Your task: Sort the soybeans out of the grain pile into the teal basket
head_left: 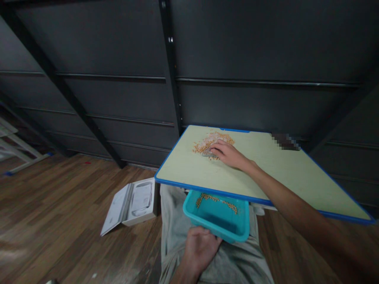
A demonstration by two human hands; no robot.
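Observation:
My left hand (201,246) grips the near rim of a teal plastic tray (217,232) over my lap, below the table's front edge. Round yellow beans (204,197) lie along the tray's far side. On the table, a pile of similar beans mixed with pale grains (204,144) is spread out. My right hand (226,153) reaches into the near right side of that pile, its fingers bent and pressed together. A flat greyish piece (208,155) shows by the fingertips; what the fingers hold is hidden.
The pale green table (266,169) has a blue edge. A blurred dark object (286,142) lies at its far right. On the wooden floor to the left stands an opened white box (139,201). A dark panelled wall (118,98) rises behind the table.

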